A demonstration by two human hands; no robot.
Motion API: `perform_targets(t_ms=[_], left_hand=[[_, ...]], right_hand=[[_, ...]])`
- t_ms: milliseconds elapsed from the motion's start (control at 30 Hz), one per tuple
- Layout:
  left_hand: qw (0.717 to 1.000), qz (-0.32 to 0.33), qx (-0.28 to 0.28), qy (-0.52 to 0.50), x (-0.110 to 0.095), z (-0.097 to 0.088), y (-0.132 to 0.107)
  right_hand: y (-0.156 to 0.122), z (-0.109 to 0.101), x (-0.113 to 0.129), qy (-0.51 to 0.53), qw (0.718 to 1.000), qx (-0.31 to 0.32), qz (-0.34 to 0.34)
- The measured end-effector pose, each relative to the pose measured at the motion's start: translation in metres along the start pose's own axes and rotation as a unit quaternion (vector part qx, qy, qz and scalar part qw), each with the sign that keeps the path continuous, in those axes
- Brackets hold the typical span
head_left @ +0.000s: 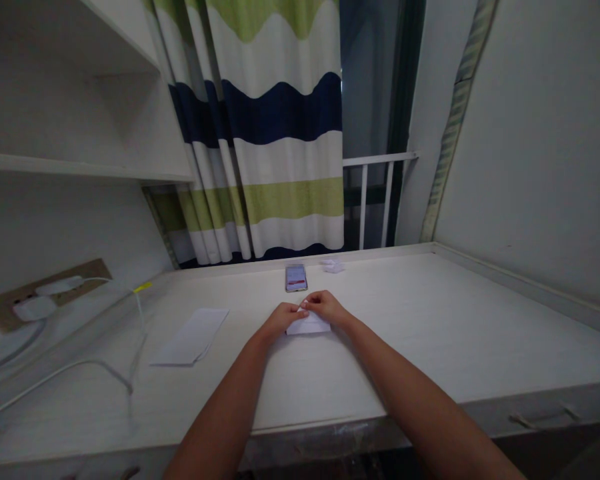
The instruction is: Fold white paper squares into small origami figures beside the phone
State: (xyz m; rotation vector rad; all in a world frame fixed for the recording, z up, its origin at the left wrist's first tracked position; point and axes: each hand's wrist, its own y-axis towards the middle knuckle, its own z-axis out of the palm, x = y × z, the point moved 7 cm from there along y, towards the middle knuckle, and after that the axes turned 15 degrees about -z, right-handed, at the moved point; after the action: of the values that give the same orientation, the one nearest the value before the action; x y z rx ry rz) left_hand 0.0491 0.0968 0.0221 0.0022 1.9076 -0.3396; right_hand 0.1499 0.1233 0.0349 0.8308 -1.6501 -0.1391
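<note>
A small folded piece of white paper (309, 325) lies on the white desk (430, 327), just in front of the middle of my body. My left hand (281, 321) and my right hand (327, 307) press on it from both sides, and their fingertips pinch its upper edge. Beyond my hands, a smartphone (296, 278) lies flat with its screen lit. Further right, a small crumpled or folded white paper piece (333, 266) rests near the back edge of the desk.
A flat folded white paper sheet (193, 337) lies left of my hands. White cables (65, 377) run from a wall socket strip (43, 297) with white plugs. A white shelf (70, 167) overhangs the left, and a striped curtain (275, 127) hangs behind the desk.
</note>
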Motion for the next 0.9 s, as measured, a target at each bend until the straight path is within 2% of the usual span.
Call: perform_targets(t_ms=[300, 567, 767, 900], left_hand=[[1.000, -0.007, -0.001, -0.011, -0.004, 0.001, -0.005], [1.000, 0.009, -0.016, -0.002, -0.007, -0.002, -0.007], [0.997, 0.012, 0.017, -0.079, -0.008, 0.002, -0.007], [0.995, 0.010, 0.026, -0.094, -0.003, 0.002, -0.001]], right_hand=[[0.003, -0.007, 0.006, -0.053, 0.997, -0.039, -0.039], [0.000, -0.005, 0.007, -0.044, 0.999, -0.022, -0.005], [0.001, -0.011, 0.014, -0.062, 0.997, -0.043, -0.022], [0.001, -0.012, 0.018, -0.065, 0.997, -0.040, -0.025]])
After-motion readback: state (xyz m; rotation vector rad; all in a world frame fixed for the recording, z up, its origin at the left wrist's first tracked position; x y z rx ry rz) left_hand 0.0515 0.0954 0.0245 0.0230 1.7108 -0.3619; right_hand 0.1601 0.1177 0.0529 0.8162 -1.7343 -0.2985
